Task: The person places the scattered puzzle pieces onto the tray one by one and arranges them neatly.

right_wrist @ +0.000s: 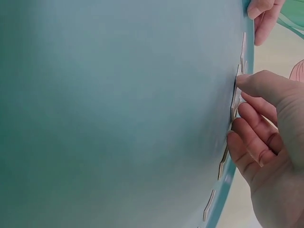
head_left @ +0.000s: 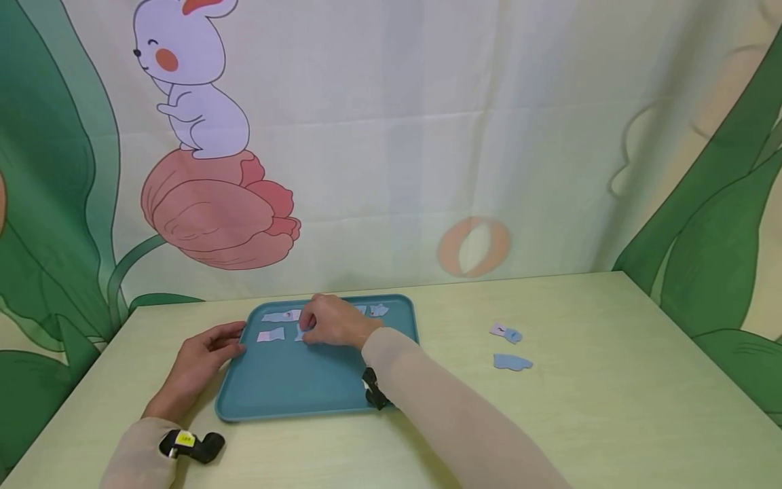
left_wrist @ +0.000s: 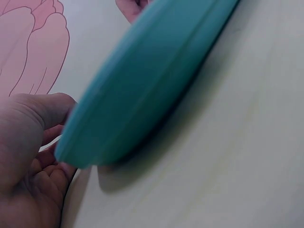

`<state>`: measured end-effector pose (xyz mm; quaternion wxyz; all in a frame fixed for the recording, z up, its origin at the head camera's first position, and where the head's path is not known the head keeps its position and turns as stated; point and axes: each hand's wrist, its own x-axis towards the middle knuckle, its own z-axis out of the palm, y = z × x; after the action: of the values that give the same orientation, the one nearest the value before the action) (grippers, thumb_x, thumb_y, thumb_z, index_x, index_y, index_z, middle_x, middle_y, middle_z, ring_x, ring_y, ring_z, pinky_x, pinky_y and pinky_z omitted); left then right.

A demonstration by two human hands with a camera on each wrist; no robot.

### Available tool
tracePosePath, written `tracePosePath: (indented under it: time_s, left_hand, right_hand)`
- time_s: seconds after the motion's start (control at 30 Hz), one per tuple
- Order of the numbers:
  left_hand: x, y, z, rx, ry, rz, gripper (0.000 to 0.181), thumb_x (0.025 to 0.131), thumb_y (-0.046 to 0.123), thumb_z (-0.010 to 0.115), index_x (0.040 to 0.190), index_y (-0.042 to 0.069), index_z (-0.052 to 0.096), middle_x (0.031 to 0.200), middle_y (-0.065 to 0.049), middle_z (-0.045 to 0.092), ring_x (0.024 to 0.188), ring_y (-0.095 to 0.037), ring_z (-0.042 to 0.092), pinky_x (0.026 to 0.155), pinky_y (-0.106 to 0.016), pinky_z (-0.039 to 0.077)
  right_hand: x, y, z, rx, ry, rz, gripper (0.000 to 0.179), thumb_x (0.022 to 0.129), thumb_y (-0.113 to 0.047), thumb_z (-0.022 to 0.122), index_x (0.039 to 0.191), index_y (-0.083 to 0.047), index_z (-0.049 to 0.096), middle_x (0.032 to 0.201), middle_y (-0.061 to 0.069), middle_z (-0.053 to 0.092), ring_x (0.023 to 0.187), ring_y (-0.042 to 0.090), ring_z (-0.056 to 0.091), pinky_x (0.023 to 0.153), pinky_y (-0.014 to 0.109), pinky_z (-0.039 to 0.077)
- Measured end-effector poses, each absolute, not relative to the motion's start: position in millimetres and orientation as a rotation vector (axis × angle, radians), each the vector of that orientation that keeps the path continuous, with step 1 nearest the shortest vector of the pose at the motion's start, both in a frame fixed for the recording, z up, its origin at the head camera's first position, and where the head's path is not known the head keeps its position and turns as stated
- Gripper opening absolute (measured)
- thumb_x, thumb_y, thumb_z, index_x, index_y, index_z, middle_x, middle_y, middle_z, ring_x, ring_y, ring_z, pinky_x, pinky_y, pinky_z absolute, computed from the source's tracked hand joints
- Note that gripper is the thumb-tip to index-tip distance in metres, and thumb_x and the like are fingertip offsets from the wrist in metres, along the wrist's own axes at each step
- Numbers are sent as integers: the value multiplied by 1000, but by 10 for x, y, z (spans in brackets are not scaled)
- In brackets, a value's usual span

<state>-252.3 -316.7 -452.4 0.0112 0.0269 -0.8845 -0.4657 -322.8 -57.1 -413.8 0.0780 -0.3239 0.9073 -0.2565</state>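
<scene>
A teal tray [head_left: 287, 387] lies on the table with several flat light-blue and pink puzzle pieces in its far part. My left hand [head_left: 198, 363] holds the tray's left edge, thumb at the rim and the other fingers curled beside and below it. Over the far middle of the tray, my right hand [head_left: 336, 322] pinches a light-blue puzzle piece [head_left: 299, 333], partly hidden by the fingers. In the right wrist view the thumb [right_wrist: 256, 85] is on that piece, close to the tray floor. To its left lies a pink-and-blue piece [head_left: 271, 335]; behind it, a row of pieces [head_left: 278, 316] runs along the far rim.
Right of the tray, a pink-and-blue piece [head_left: 506, 333] and a plain blue piece [head_left: 512, 362] lie on the pale table [head_left: 599, 407]. A printed curtain [head_left: 366, 149] hangs behind the table's far edge. My right forearm crosses the tray's near right corner.
</scene>
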Motion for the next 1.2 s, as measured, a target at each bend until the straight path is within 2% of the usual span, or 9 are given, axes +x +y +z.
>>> tracePosePath:
  time_s: [0.17,0.47,0.7,0.93,1.2]
  left_hand:
    - [-2537,-3176,-4529,93,-2760,-1457,54,108,13,62,158,-2,46,151,-28,53,131,-40,56,99,-28,56]
    - [-2526,-3170,-4524,73,-2756,-1462,54,108,12,62,157,-3,46,150,-29,53,130,-41,56,99,-30,56]
    - [-2527,-3175,-4529,74,-2753,-1458,54,108,13,62,157,-2,47,150,-28,54,130,-41,56,104,-40,55]
    - [-2523,-3172,-4541,64,-2750,-1456,54,108,12,61,158,-1,47,151,-27,54,131,-39,56,99,-27,56]
    - [-2512,-3149,-4533,52,-2761,-1432,53,108,13,61,157,-2,47,150,-27,54,131,-40,56,102,-36,56]
  right_hand:
    - [-3240,-556,-4161,-992,2709,-788,13,96,-17,82,107,-12,79,99,-5,60,92,10,58,84,16,50]
    - [-3249,-499,-4142,-1031,2695,-817,15,95,-16,83,109,-12,79,101,-5,63,94,10,60,86,17,50]
    - [-3225,-368,-4039,-1045,2671,-923,21,95,-13,82,115,-6,79,110,1,71,101,14,64,88,19,52]
    - [-3167,-134,-3961,-1026,2655,-1015,30,96,-15,80,124,-4,76,120,7,71,111,20,64,93,25,53]
    - [-3047,289,-3889,-1015,2657,-1173,30,97,-17,79,126,-8,74,124,9,71,114,25,65,94,31,53]
